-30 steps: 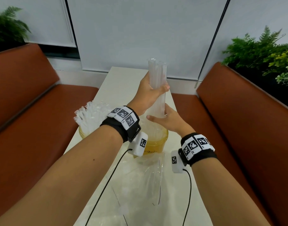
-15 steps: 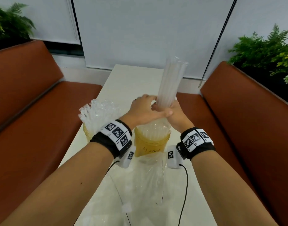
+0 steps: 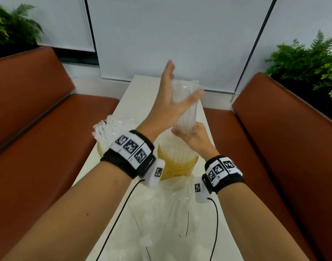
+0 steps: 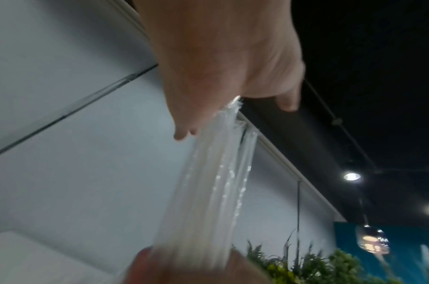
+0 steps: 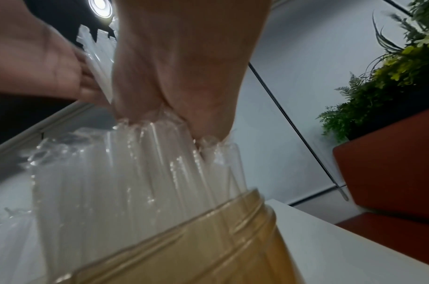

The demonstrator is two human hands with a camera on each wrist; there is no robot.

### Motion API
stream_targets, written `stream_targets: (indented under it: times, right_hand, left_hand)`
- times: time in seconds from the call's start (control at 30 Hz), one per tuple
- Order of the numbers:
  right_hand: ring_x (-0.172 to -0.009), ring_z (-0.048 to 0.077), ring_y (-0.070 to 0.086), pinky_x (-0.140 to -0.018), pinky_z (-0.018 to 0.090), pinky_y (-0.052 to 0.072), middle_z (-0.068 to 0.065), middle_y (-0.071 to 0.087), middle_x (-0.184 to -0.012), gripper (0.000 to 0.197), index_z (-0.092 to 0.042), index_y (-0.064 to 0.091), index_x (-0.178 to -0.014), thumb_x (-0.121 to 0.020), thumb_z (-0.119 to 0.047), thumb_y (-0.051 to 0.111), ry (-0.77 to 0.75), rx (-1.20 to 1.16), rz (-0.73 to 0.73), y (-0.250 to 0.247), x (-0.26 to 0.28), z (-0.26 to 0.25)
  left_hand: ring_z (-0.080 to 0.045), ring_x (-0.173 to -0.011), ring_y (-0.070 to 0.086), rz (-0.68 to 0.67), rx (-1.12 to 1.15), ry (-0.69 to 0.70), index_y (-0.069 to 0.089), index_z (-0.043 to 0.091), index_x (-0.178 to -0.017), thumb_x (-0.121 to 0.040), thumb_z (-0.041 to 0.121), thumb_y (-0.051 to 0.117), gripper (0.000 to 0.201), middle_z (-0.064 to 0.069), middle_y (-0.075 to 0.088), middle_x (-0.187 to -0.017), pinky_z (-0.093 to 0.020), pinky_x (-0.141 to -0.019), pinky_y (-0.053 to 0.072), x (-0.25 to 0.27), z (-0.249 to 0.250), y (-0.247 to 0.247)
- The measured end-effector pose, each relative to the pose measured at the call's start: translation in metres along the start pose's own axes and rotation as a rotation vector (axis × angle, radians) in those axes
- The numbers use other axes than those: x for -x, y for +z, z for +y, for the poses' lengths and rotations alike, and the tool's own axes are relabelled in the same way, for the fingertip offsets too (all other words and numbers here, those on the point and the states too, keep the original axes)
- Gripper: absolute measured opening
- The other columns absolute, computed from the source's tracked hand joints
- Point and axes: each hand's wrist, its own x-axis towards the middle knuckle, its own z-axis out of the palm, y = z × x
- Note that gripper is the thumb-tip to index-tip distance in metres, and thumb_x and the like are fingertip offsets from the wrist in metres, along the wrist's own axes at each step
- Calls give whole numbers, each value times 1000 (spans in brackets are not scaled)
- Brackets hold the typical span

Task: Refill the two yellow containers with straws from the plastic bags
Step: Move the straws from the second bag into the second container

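A bundle of clear straws [image 3: 186,110] stands upright above the right yellow container [image 3: 177,164], which holds more straws [image 5: 135,173]. My right hand [image 3: 191,134] grips the bundle at its lower end, just over the container's mouth. My left hand [image 3: 173,91] is raised beside the bundle with straight fingers, the palm against its left side and the thumb across its front. In the left wrist view the bundle [image 4: 208,192] runs along that palm [image 4: 220,57]. The left yellow container [image 3: 101,150] stands beside the other, packed with wrapped straws [image 3: 112,129].
An empty clear plastic bag [image 3: 161,213] lies crumpled on the narrow white table [image 3: 140,95] in front of the containers. Brown bench seats [image 3: 39,147] flank the table on both sides. Plants [image 3: 308,59] stand behind the backrests. Wrist cables trail over the bag.
My left hand has let go of the bundle, opened and slid up its side. The bundle has swung from leaning right to nearly upright, with my right hand still holding its base.
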Motion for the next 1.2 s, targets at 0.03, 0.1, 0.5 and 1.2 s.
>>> stream_targets:
  times: [0.03,0.1,0.5,1.2]
  right_hand:
    - [-88,18,71,-82,38,60,-1,73,-92,17,-32,68,-83,-79,-34,84,6,-5,-6,0,1,-1]
    - [-88,15,71,-79,34,60,-1,73,-93,19,-29,69,-87,-78,-37,84,25,-1,-13,-2,3,-2]
    - [-81,11,72,-68,21,56,2,76,-94,46,-6,67,-103,-67,-20,92,-7,-199,47,-4,1,-3]
    - [-112,37,61,-93,46,54,26,60,-119,43,7,51,-124,-86,-7,65,-214,-329,30,8,6,-1]
  left_hand:
    - [-14,-151,25,88,-26,83,8,21,-161,-92,43,67,94,2,20,-167,-36,-122,26,-7,11,4]
    - [-18,-144,39,140,-207,236,26,17,-158,-101,43,52,68,-3,36,-160,-40,-120,34,-27,23,9]
    - [-21,-107,64,-322,-815,266,66,11,-122,-109,28,33,39,-5,66,-121,-41,-96,51,-40,-23,32]
    - [-26,-131,55,-515,-666,57,57,5,-138,-107,37,26,54,-11,62,-140,-42,-120,29,-14,-37,25]
